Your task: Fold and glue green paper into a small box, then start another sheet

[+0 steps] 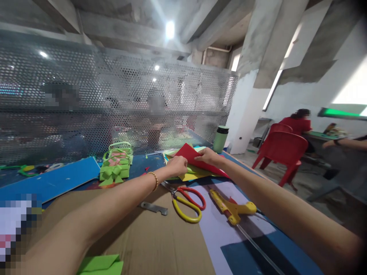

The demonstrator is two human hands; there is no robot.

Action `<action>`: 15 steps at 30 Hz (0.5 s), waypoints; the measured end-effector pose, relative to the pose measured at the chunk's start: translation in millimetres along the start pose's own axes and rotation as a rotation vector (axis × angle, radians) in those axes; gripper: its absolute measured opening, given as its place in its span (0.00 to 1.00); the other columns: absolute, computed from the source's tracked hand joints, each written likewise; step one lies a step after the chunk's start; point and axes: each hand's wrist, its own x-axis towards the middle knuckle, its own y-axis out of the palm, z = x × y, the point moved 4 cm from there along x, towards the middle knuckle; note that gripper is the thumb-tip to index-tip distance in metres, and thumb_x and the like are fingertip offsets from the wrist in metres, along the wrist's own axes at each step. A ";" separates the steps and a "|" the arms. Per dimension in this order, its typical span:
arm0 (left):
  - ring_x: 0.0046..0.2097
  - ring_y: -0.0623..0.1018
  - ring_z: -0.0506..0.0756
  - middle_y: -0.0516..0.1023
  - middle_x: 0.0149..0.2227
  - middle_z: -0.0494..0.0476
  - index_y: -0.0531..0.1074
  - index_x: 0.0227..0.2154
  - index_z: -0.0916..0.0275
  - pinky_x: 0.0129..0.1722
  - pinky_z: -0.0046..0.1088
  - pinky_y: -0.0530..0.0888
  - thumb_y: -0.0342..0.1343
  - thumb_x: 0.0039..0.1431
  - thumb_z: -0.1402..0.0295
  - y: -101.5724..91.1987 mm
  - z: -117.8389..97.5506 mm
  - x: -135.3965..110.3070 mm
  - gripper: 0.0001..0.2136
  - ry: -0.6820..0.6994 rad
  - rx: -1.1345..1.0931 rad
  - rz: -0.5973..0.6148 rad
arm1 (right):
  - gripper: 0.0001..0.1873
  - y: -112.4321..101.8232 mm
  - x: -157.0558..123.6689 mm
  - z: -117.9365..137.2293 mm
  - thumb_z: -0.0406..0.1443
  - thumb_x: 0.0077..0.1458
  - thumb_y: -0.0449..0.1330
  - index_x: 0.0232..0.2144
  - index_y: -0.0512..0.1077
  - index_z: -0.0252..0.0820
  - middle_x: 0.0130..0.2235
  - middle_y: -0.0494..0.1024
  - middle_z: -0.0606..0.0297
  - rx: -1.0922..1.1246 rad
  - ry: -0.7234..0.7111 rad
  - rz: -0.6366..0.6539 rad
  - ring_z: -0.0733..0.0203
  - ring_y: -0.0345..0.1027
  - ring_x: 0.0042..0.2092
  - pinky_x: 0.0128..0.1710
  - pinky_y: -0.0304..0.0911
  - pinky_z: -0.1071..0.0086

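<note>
A red sheet of paper [187,152] is raised at an angle over a stack of coloured sheets at the far side of the table. My right hand [208,156] pinches its right side between thumb and fingers. Against its lower left edge, my left hand [178,166] is closed; whatever lies between those fingertips is hidden. A yellow sheet [193,175] shows under the red one. Nearer to me lie scissors [187,220] with one red and one yellow handle, a yellow hot glue gun [233,208] with a clear glue stick, and a flat metal blade [154,208].
Brown cardboard [149,244] and a lilac sheet [218,229] cover the near table. Green paper boxes [115,170] stand left, beside a blue board [65,177]. A green bottle [220,139] stands by the perforated metal screen [114,91]. Red chairs [286,149] and seated people are at right.
</note>
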 end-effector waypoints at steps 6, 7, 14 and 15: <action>0.49 0.78 0.59 0.74 0.53 0.61 0.71 0.53 0.62 0.47 0.43 0.78 0.57 0.67 0.62 0.4 -2.6 1.0 0.15 0.030 0.099 -0.002 | 0.19 -1.4 -4.1 6.9 0.42 0.63 0.62 0.52 0.72 0.38 0.54 0.74 0.60 -0.151 -0.015 0.027 0.49 0.72 0.49 0.46 0.72 0.55; 0.49 0.78 0.59 0.74 0.53 0.61 0.71 0.53 0.62 0.47 0.43 0.78 0.57 0.67 0.63 0.9 -2.7 0.6 0.15 0.043 0.125 -0.011 | 0.19 -0.9 -5.4 8.8 0.43 0.63 0.62 0.52 0.72 0.38 0.53 0.74 0.61 -0.186 -0.014 0.035 0.48 0.72 0.49 0.46 0.72 0.55; 0.49 0.78 0.59 0.74 0.53 0.62 0.71 0.53 0.63 0.48 0.44 0.77 0.58 0.67 0.63 7.7 -11.6 -6.7 0.16 0.243 0.359 -0.116 | 0.17 13.7 -30.6 20.1 0.42 0.65 0.60 0.52 0.71 0.40 0.54 0.74 0.58 -0.501 -0.055 0.091 0.52 0.72 0.50 0.48 0.71 0.55; 0.49 0.78 0.60 0.74 0.53 0.63 0.71 0.53 0.64 0.48 0.44 0.77 0.58 0.67 0.63 5.7 -13.1 -7.3 0.16 0.269 0.395 -0.142 | 0.17 15.2 -34.7 20.2 0.41 0.65 0.60 0.53 0.71 0.40 0.54 0.74 0.57 -0.554 -0.061 0.093 0.53 0.72 0.50 0.48 0.71 0.54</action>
